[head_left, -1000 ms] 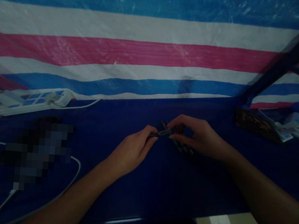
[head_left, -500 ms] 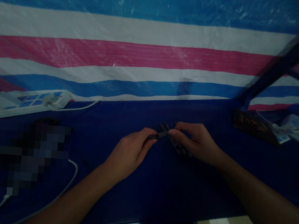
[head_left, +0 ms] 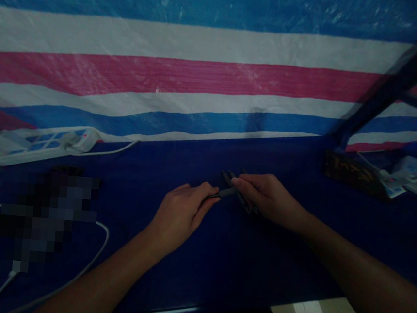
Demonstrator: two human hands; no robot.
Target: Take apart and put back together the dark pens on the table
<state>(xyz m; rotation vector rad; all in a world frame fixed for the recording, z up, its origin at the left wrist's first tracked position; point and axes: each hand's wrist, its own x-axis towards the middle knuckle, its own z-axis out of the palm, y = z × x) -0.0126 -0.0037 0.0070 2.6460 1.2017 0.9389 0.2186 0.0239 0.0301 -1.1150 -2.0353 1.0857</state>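
A dark pen (head_left: 226, 192) with a grey section spans the gap between my two hands above the blue table (head_left: 178, 168). My left hand (head_left: 184, 210) pinches its left end between thumb and fingers. The fingertips of my right hand (head_left: 269, 196) are closed at its other end. Several dark pens (head_left: 244, 202) lie side by side on the table, partly hidden beneath my right hand.
At the left back lies a white power strip (head_left: 45, 144) with plugs and a cable. A blurred dark object (head_left: 50, 211) with white cables is nearer. At the right are a dark patterned box (head_left: 356, 175), a blue frame bar (head_left: 382, 89) and another plugged strip (head_left: 397, 187).
My right hand has shifted slightly left and covers the right ends of the lying pens more. My left hand has moved very little, and more of the held pen's grey section shows.
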